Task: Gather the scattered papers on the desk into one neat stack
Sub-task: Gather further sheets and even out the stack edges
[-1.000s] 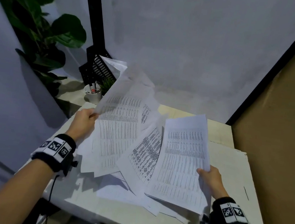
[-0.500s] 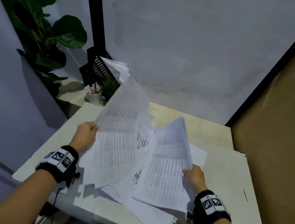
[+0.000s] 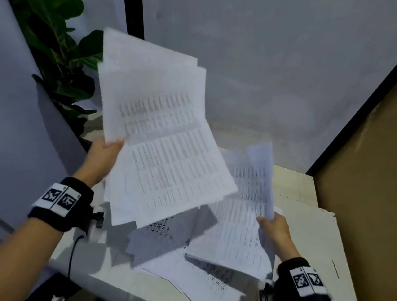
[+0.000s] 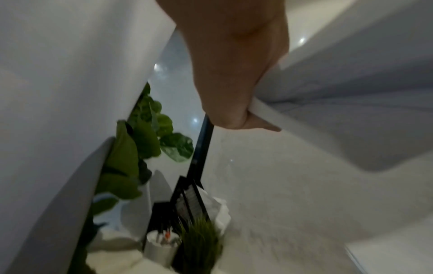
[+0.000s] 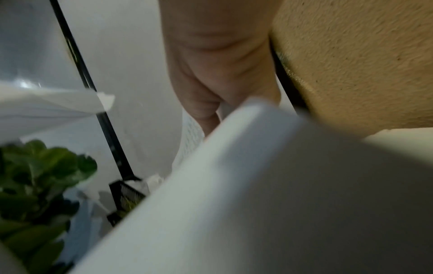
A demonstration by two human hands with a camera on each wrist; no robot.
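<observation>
My left hand [image 3: 104, 157] grips the left edge of a bundle of printed sheets [image 3: 160, 131] and holds it tilted up above the desk. The left wrist view shows that hand [image 4: 236, 74] with thumb and fingers pinching the paper edge [image 4: 264, 113]. My right hand [image 3: 273, 229] grips the right edge of a second bundle of printed sheets [image 3: 241, 219], which stands curled upward lower down. In the right wrist view, paper [image 5: 234, 204] covers most of the right hand's fingers [image 5: 211, 103]. More loose sheets [image 3: 192, 278] lie on the pale desk [image 3: 307, 227] under both bundles.
A leafy plant [image 3: 54, 42] stands at the back left, beside a black post [image 3: 132, 1]. A black mesh paper tray [image 4: 189, 200], a white pen cup [image 4: 161, 246] and a small grass plant [image 4: 201, 242] sit behind the desk. A brown board [image 3: 375, 170] walls the right side.
Both hands have lifted their bundles off the desk. The left bundle has risen high and tipped upright; the right bundle has curled up and moved inward toward it.
</observation>
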